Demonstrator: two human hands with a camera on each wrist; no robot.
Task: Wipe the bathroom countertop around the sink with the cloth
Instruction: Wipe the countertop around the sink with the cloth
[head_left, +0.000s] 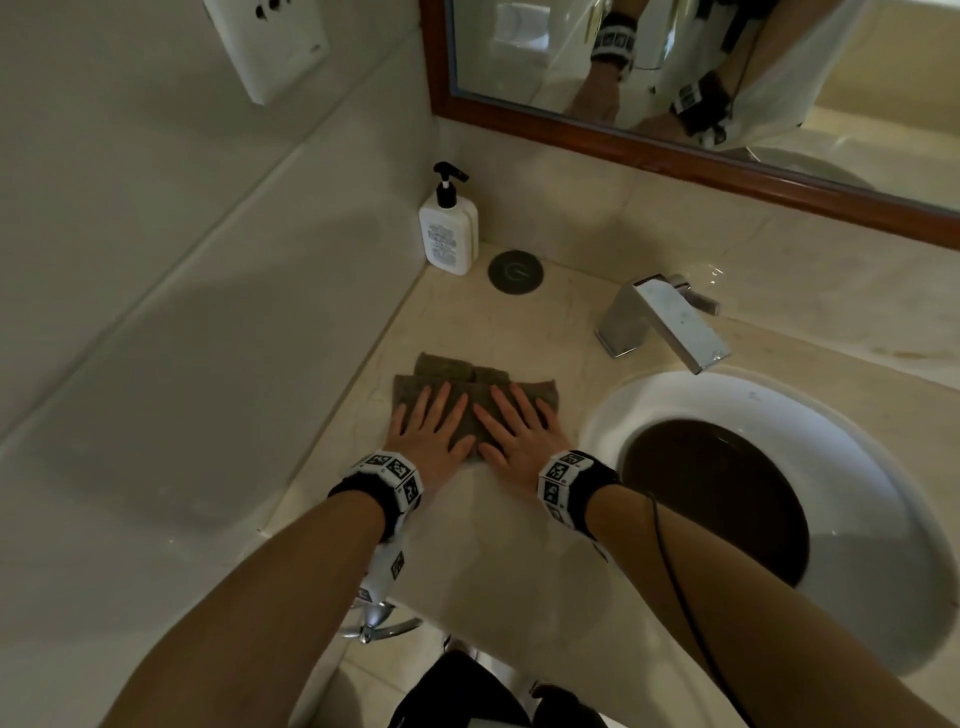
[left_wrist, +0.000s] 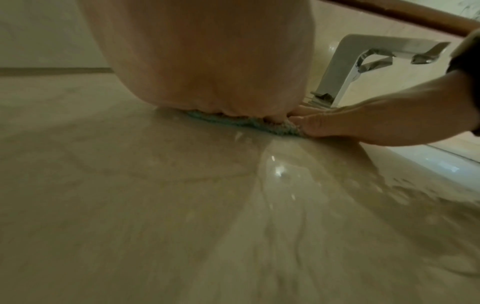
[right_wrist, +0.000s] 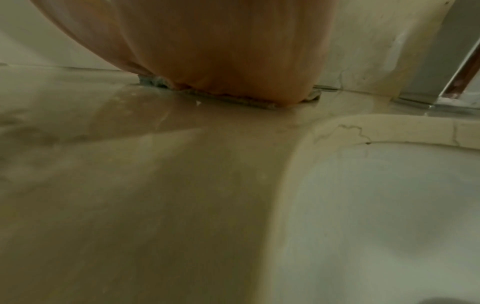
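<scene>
A grey-brown folded cloth (head_left: 452, 374) lies flat on the beige marble countertop (head_left: 519, 545), left of the sink (head_left: 883, 519). My left hand (head_left: 431, 421) and my right hand (head_left: 514, 423) press side by side on it, palms down, fingers straight and spread. In the left wrist view the cloth's edge (left_wrist: 246, 123) shows under my left palm (left_wrist: 207, 61), with the right hand (left_wrist: 363, 125) beside it. The right wrist view shows the cloth's edge (right_wrist: 233, 98) under my right palm (right_wrist: 221, 41), next to the sink's rim (right_wrist: 389, 127). The counter in front of the cloth looks wet.
A white pump bottle (head_left: 448, 234) stands in the back corner by a round dark cap (head_left: 515, 272) set in the counter. A chrome faucet (head_left: 670, 322) reaches over the white sink, whose bowl holds dark water. The tiled wall runs along the left; a wood-framed mirror (head_left: 675, 150) hangs behind.
</scene>
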